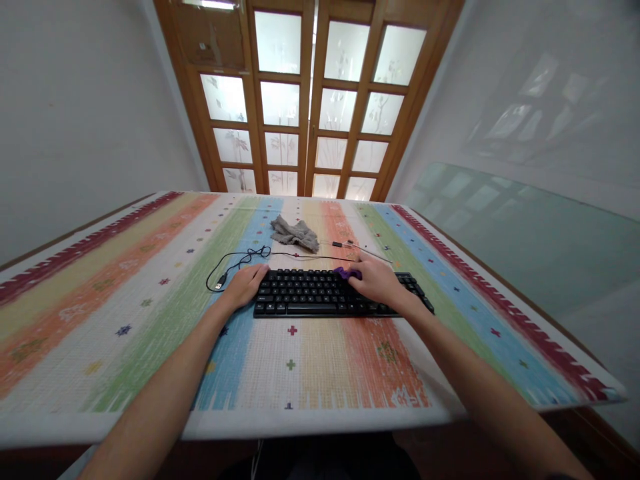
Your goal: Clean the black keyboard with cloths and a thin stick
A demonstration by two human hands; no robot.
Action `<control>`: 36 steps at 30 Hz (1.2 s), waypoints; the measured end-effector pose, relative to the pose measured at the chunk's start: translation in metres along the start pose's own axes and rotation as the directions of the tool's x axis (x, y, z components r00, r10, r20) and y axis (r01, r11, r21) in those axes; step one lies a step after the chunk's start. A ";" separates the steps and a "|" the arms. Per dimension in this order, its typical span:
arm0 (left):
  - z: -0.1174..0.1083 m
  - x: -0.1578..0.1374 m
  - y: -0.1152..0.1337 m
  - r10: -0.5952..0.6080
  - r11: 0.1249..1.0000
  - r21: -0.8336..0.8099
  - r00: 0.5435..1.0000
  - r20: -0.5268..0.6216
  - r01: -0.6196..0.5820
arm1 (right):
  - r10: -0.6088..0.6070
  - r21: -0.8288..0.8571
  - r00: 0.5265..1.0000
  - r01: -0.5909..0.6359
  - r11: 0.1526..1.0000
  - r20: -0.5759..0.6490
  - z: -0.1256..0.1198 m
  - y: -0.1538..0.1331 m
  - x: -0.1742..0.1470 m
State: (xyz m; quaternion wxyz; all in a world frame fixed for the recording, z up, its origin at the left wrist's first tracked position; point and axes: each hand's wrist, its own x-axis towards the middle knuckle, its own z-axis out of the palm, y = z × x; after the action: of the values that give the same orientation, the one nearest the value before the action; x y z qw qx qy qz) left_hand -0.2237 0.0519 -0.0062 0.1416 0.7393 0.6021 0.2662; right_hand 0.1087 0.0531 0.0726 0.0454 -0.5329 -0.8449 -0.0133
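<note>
A black keyboard lies flat on the striped tablecloth, its long side facing me. My left hand holds the keyboard's left end, fingers together against the upper left corner. Over the right half of the keys is my right hand, closed round a small purple cloth that touches the upper rows of keys. The hand and forearm hide some of the keys on that side. A black cable runs behind the keyboard and loops round to a USB plug near my left hand.
A crumpled grey cloth lies behind the keyboard. Right of it is a thin tool with a dark end. The tablecloth covers the table. Glazed wooden doors stand beyond, with a pale glass panel at right.
</note>
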 end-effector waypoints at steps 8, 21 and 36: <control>-0.002 0.000 -0.001 -0.001 0.999 -0.044 1.000 0.004 0.001 | -0.207 0.162 0.976 0.215 0.963 -0.065 0.021 -0.084 0.037; -0.003 0.000 -0.001 0.000 0.995 -0.101 1.000 0.015 0.002 | -0.406 0.092 0.913 0.403 0.911 0.025 0.040 -0.146 0.048; -0.003 -0.001 0.000 -0.020 0.998 -0.055 1.000 -0.003 0.020 | -0.456 0.035 0.882 0.456 0.890 0.116 0.025 -0.132 0.042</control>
State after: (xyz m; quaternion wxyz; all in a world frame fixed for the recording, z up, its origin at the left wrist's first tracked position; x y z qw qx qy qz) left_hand -0.2253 0.0504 -0.0037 0.1635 0.7286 0.6021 0.2827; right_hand -0.0302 0.0357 0.0555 -0.0083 -0.3191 -0.9476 0.0114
